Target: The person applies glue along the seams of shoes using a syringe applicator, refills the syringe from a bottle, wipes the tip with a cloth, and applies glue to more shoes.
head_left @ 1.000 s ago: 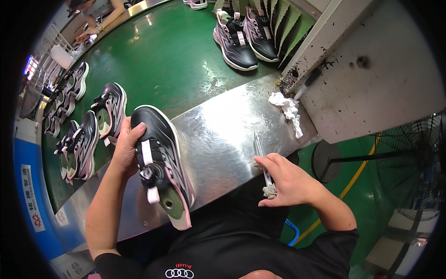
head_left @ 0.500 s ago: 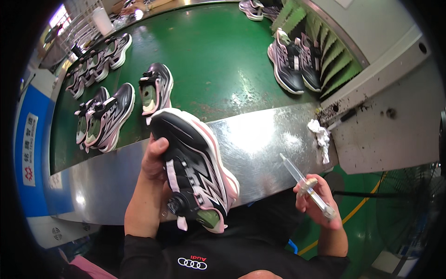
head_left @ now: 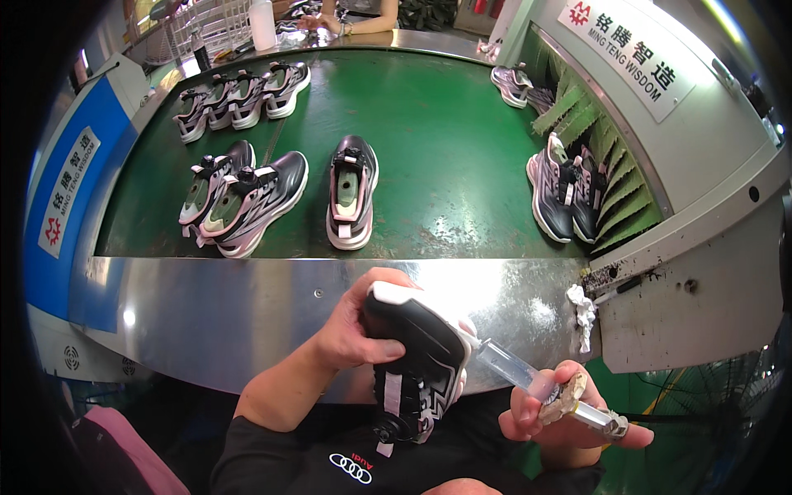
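My left hand (head_left: 360, 326) is closed around the toe end of a black, white and pink sneaker (head_left: 417, 346), thumb on its dark upper. The shoe is tilted above the metal ledge's near edge, its toe pointing away from me. In my right hand (head_left: 569, 412) is a clear syringe (head_left: 516, 369), gripped at its crusted flange with a finger stretched along the plunger end. The syringe's tip meets the edge of the white sole on the shoe's right side; whether it touches cannot be told. A single matching sneaker (head_left: 353, 194) stands on the green surface beyond.
A metal ledge (head_left: 223, 305) borders the green belt (head_left: 437, 124). Sneaker pairs stand at left, and another pair (head_left: 561, 190) by green bristle strips (head_left: 623, 181) at right. Crumpled white tissue (head_left: 582, 318) and a dark pen-like tool (head_left: 619, 289) lie right. Another person's arm (head_left: 363, 25) rests beyond.
The sneaker has come down closer to me and turned. My right hand has brought the syringe up to the sole's edge. My view has shifted, showing more of the far side.
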A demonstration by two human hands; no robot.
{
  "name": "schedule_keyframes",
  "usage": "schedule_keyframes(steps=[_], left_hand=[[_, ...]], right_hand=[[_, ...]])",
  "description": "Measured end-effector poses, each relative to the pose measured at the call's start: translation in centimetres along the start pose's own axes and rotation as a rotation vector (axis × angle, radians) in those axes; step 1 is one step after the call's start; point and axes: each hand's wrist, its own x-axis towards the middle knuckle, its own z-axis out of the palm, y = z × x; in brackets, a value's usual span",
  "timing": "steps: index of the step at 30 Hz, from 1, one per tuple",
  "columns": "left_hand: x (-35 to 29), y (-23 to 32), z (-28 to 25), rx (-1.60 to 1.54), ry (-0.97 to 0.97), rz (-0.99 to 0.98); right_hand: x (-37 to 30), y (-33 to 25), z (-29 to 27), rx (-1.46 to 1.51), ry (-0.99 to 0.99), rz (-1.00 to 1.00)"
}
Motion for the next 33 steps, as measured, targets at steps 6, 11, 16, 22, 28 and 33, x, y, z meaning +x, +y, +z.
schedule_keyframes(steps=[6, 11, 16, 22, 28, 33], left_hand=[[0.0, 0.0, 0.8, 0.123, -0.047, 0.035], [-0.1, 0.4, 0.7, 0.177, -0.135, 0.035], [-0.2, 0.7, 0.8, 0.228, -0.149, 0.053], [-0.3, 0.4, 1.0, 0.237, -0.085, 0.065], [-0.1, 0.6, 0.9, 0.143, -0.086, 0.029], [-0.1, 0.4, 0.9, 0.122, -0.028, 0.028]], right_hand=[[0.5, 0.1, 0.7, -0.049, 0.018, 0.005], [0.6, 0.4, 0.7, -0.033, 0.007, 0.030], [0.8, 0.6, 0.9, -0.059, 0.083, 0.047], [0.9, 0.6, 1.2, -0.112, 0.133, 0.027], [0.8, 0.9, 1.0, -0.128, 0.164, 0.001], [0.3, 1.6, -0.4, -0.065, 0.097, -0.061]])
